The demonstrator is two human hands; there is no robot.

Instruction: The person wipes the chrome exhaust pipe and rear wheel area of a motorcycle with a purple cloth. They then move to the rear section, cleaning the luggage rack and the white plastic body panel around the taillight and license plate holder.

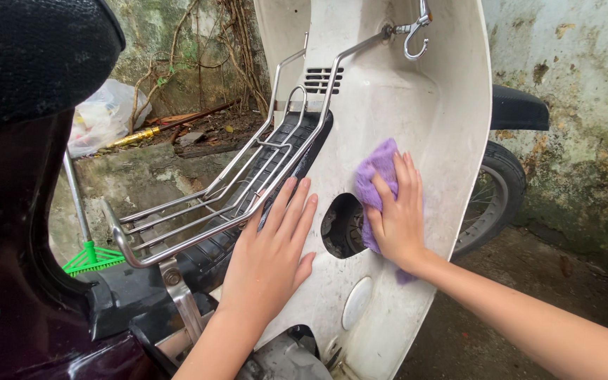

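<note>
The right hand point(397, 219) presses a purple cloth point(374, 184) flat against the white scooter leg shield point(431, 105), just right of a round dark opening point(343, 226). The left hand point(272, 255) lies open-palmed on the shield's near left side, fingertips touching the chrome wire rack point(248, 176). A metal hook point(416, 32) hangs far above. A green broom point(91, 257) stands at left.

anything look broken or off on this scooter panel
Yes: the white leg shield has an open round hole beside the purple cloth under the right hand, showing dark parts behind. The panel is also grimy and scuffed near its lower edge.
</note>
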